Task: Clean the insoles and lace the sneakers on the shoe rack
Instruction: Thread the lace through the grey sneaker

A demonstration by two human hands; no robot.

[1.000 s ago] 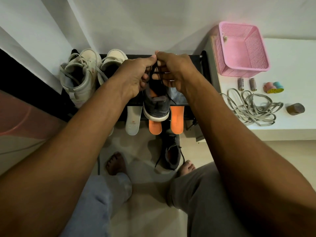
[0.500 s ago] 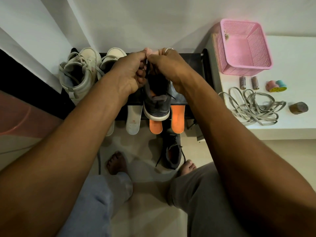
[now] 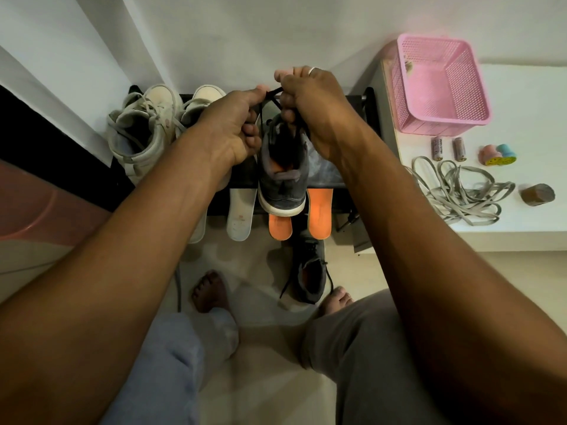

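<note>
Head view: grey sneaker [image 3: 283,185] sits centre on the shoe rack [image 3: 370,101], heel near, steadied for lacing. Left hand [image 3: 233,130] and right hand [image 3: 310,108] each pinch the black lace [image 3: 270,95] taut above it, probably tightening. Orange insoles [image 3: 319,216] overhang the rack's near edge.

grey sneaker [image 3: 282,182] on rack [image 3: 352,102] | black lace [image 3: 274,102] taut above | orange insoles [image 3: 319,213] beneath

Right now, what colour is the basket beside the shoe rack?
The basket is pink; the head view shows it best.
</note>
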